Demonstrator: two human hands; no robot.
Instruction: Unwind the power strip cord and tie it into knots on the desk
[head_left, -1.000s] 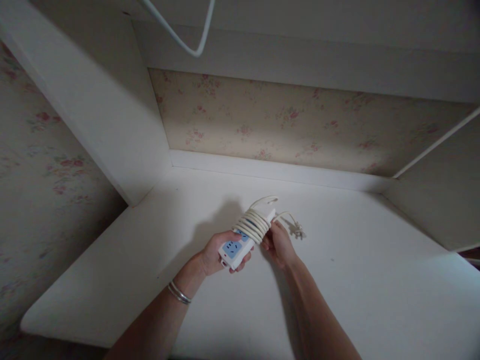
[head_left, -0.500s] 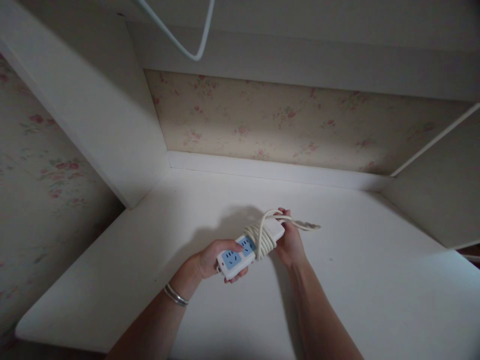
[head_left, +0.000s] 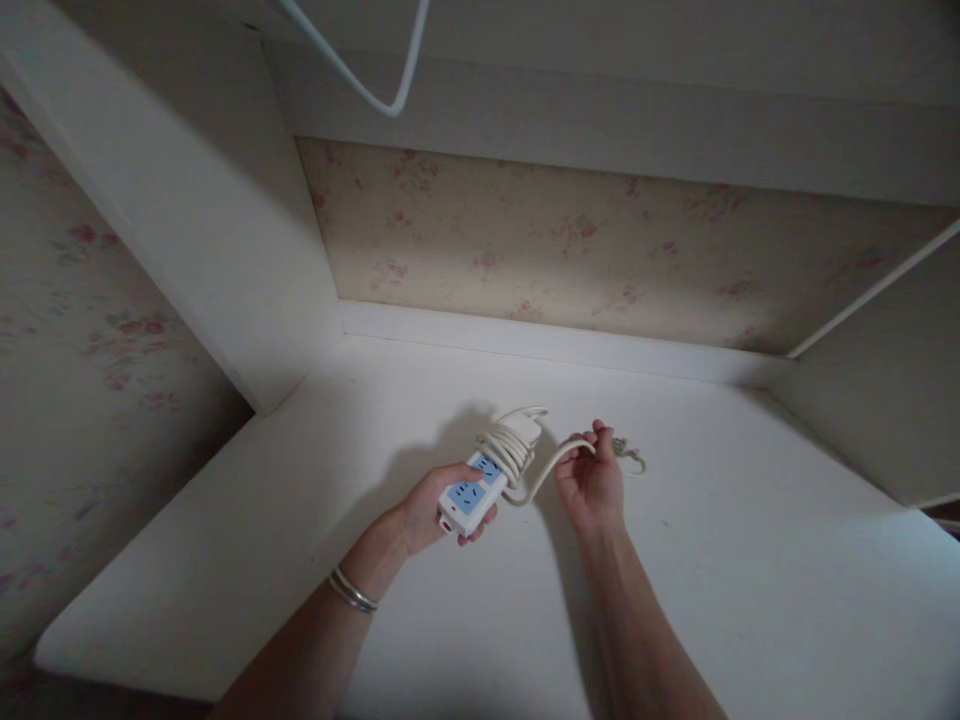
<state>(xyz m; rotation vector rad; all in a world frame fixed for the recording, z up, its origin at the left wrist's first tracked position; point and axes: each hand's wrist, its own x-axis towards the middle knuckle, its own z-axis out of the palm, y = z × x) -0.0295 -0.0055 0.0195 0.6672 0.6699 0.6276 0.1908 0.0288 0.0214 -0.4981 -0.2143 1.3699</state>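
My left hand is closed round the near end of a white power strip with blue socket faces, thumb on top and fingers beneath. Several turns of cream cord are wound about the strip's far half. From these turns a loose length arcs over to my right hand, whose thumb and fingers pinch the cord, palm up. Past those fingers the cord's free end hangs out to the right; its tip is too small to make out. The strip is tilted above a white tabletop.
A white side panel rises at the left and another panel at the right. Overhead, a white shelf edge crosses in front of floral wallpaper. A bent white cable hangs down from above.
My right hand has moved off the strip's far end to the right, drawing a length of cord out from the windings. The strip in my left hand has turned more upright.
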